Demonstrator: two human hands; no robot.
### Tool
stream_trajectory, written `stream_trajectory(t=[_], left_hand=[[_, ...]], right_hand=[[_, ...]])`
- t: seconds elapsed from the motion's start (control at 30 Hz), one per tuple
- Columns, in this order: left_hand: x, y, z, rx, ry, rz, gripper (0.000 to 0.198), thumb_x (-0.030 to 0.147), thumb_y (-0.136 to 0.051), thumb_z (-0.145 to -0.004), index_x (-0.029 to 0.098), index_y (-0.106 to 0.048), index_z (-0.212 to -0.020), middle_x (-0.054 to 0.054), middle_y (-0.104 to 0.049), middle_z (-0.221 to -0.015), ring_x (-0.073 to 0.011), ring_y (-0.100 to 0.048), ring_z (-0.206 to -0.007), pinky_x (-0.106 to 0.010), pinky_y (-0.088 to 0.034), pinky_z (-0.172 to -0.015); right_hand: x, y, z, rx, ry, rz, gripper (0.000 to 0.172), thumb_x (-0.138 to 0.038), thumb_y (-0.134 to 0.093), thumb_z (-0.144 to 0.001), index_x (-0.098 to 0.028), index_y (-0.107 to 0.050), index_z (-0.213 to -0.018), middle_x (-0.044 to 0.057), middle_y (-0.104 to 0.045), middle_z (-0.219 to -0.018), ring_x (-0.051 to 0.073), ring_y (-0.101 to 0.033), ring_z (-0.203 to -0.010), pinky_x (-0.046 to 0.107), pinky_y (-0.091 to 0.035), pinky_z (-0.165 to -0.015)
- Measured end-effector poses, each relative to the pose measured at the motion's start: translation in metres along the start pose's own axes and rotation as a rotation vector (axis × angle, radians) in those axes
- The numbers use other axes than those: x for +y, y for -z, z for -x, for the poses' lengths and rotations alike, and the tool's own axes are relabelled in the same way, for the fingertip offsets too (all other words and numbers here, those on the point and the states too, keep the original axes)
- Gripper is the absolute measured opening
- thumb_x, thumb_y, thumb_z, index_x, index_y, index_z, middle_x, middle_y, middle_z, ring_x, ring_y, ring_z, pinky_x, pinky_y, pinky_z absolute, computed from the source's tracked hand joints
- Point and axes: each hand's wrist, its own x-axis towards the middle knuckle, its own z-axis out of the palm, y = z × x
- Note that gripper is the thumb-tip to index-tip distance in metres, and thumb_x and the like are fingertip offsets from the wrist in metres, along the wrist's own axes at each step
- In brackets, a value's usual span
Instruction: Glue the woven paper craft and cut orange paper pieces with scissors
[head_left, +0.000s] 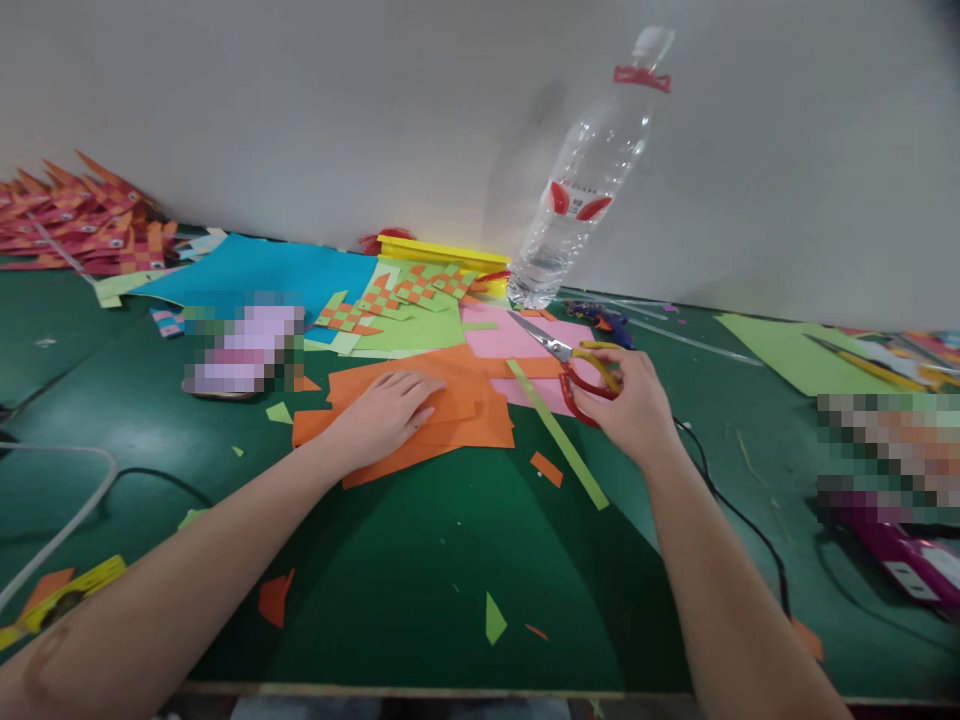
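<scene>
My left hand (397, 408) lies on several overlapping sheets of orange paper (472, 425), fingers stretched out and the thumb slightly apart. In my right hand (626, 400) is a pair of scissors (556, 347) with red and yellow handles, its blades pointing up and to the left over pink paper (495, 335). A narrow green paper strip (559, 435) slants across the table just left of my right hand. Woven orange-and-green paper fish (390, 300) rest on light green paper behind the orange sheets.
A tilted-looking water bottle (577, 190) stands against the wall. On the left are a phone (247, 350), blue paper (270, 270) and a pile of red-orange woven paper fish (90, 215). At right are green paper (780, 350), a black cable (739, 520) and a purple device (900, 555).
</scene>
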Motion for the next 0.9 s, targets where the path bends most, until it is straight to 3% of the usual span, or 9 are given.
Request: stream_trajectory(t=[0.1, 0.2, 0.27, 0.4, 0.5, 0.63, 0.9], left_hand=[[0.002, 0.001, 0.0, -0.01, 0.011, -0.004, 0.039, 0.029, -0.031, -0.099, 0.015, -0.048, -0.131, -0.012, -0.056, -0.132, -0.0246, -0.048, -0.124, -0.042, -0.038, -0.104], [0.002, 0.0, 0.0, -0.018, 0.02, -0.007, 0.039, 0.027, -0.033, -0.098, 0.013, -0.047, -0.132, -0.013, -0.054, -0.133, -0.025, -0.047, -0.125, -0.042, -0.037, -0.105], [0.002, 0.0, 0.0, -0.022, 0.02, -0.002, 0.039, 0.025, -0.034, -0.098, 0.015, -0.046, -0.133, -0.012, -0.054, -0.134, -0.0243, -0.046, -0.126, -0.042, -0.037, -0.106], [0.0, -0.002, 0.0, -0.019, -0.004, 0.008, 0.039, 0.022, -0.029, -0.099, 0.02, -0.047, -0.134, -0.009, -0.054, -0.135, -0.0222, -0.047, -0.125, -0.041, -0.037, -0.105], [0.0, -0.003, 0.0, -0.011, -0.016, 0.0, 0.04, 0.021, -0.027, -0.099, 0.02, -0.049, -0.132, -0.009, -0.054, -0.135, -0.0219, -0.047, -0.124, -0.041, -0.037, -0.105], [0.0, -0.002, 0.0, -0.018, -0.033, -0.009, 0.04, 0.021, -0.027, -0.098, 0.02, -0.05, -0.131, -0.008, -0.054, -0.135, -0.0221, -0.046, -0.125, -0.042, -0.037, -0.105], [-0.003, -0.004, 0.001, -0.021, -0.059, -0.02, 0.041, 0.018, -0.027, -0.098, 0.021, -0.049, -0.134, -0.007, -0.052, -0.136, -0.0223, -0.044, -0.126, -0.042, -0.036, -0.106]], right_hand=[[-0.001, 0.001, -0.001, 0.084, -0.042, 0.005, 0.047, -0.035, -0.073, -0.065, -0.02, -0.056, -0.106, 0.014, -0.056, -0.114, 0.026, -0.06, -0.094, 0.041, -0.052, -0.077], [0.001, 0.004, -0.001, 0.073, -0.093, -0.015, 0.058, -0.038, -0.075, -0.062, -0.018, -0.053, -0.112, 0.017, -0.055, -0.117, 0.025, -0.06, -0.085, 0.041, -0.053, -0.072], [0.0, 0.008, -0.001, -0.023, -0.047, -0.059, 0.06, -0.038, -0.073, -0.064, -0.018, -0.05, -0.115, 0.018, -0.055, -0.122, 0.026, -0.06, -0.091, 0.041, -0.053, -0.075], [-0.009, 0.013, 0.003, -0.389, 0.145, -0.103, 0.047, -0.032, -0.07, -0.068, -0.022, -0.053, -0.111, 0.011, -0.058, -0.124, 0.026, -0.06, -0.107, 0.042, -0.051, -0.089], [-0.014, 0.012, 0.007, -0.578, 0.192, -0.18, 0.041, -0.028, -0.068, -0.069, -0.023, -0.056, -0.108, 0.009, -0.059, -0.122, 0.026, -0.058, -0.113, 0.045, -0.05, -0.096], [-0.013, 0.009, 0.01, -0.656, 0.127, -0.311, 0.044, -0.028, -0.068, -0.07, -0.022, -0.057, -0.112, 0.01, -0.057, -0.126, 0.024, -0.06, -0.113, 0.045, -0.051, -0.1], [-0.011, 0.015, 0.007, -0.674, 0.114, -0.295, 0.041, -0.028, -0.069, -0.069, -0.023, -0.06, -0.109, 0.008, -0.06, -0.124, 0.024, -0.061, -0.113, 0.045, -0.049, -0.102]])
